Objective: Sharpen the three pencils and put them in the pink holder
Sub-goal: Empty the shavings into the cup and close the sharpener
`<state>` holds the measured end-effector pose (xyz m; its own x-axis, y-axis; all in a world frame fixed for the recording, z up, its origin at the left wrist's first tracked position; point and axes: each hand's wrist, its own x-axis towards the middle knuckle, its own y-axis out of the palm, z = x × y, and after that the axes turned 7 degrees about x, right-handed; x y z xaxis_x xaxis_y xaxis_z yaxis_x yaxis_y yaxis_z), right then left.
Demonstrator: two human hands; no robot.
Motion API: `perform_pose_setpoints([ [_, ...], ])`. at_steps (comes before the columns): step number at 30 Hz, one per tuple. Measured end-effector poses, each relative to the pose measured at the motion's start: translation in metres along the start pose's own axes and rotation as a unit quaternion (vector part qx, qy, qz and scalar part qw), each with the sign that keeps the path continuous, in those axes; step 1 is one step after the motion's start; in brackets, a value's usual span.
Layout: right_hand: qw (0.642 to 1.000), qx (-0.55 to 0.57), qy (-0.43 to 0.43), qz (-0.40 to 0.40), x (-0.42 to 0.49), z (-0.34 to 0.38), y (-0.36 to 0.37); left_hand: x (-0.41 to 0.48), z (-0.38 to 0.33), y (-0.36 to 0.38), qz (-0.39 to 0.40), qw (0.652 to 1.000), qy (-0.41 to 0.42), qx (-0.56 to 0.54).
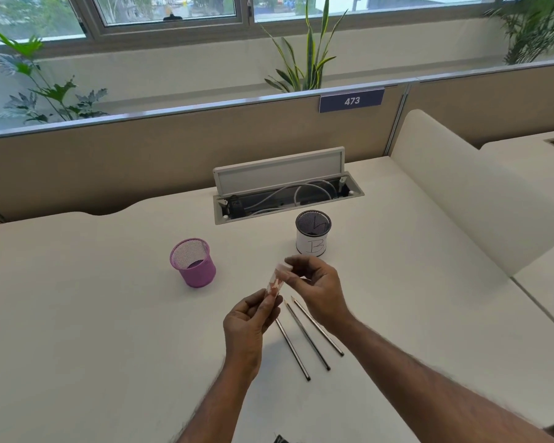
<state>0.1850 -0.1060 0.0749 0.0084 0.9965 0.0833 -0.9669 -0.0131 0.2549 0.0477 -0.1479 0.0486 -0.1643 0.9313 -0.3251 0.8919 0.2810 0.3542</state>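
**A:** Big white desk (93,314), pink holder (193,263) upright left of the hands, mouth up for easy drops, and it looks empty. Why are the three pencils (306,334) lying flat?

**B:** Parked side by side just under the hands, easy to grab, I'd guess. None picked up yet. Both hands are on a small clear sharpener (277,279), pretty blurry. The left hand (247,324) is curled round its lower end and the right hand (317,286) pinches the top, probably steadying or opening it.
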Motion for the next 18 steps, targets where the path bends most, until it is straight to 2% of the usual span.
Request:
perform_pose_setpoints([
  [3, 0.998, 0.053, 0.025, -0.004, 0.0, -0.001, 0.002, 0.001, 0.004, 0.004, 0.022, 0.999, 0.019, 0.044],
  [8, 0.999, 0.028, 0.036, 0.008, 0.009, -0.001, -0.005, 0.011, 0.007, 0.011, 0.05, 0.99, 0.043, 0.122],
  [11, 0.999, 0.028, 0.042, 0.001, 0.02, 0.006, -0.018, 0.027, -0.002, 0.014, 0.087, 0.975, 0.062, 0.196],
  [14, 0.999, 0.003, 0.047, 0.007, 0.036, 0.008, -0.032, 0.055, -0.018, 0.022, 0.088, 0.963, 0.092, 0.239],
  [18, 0.994, -0.099, 0.034, 0.027, 0.056, 0.006, -0.047, 0.094, -0.042, 0.047, 0.121, 0.906, 0.167, 0.369],
])
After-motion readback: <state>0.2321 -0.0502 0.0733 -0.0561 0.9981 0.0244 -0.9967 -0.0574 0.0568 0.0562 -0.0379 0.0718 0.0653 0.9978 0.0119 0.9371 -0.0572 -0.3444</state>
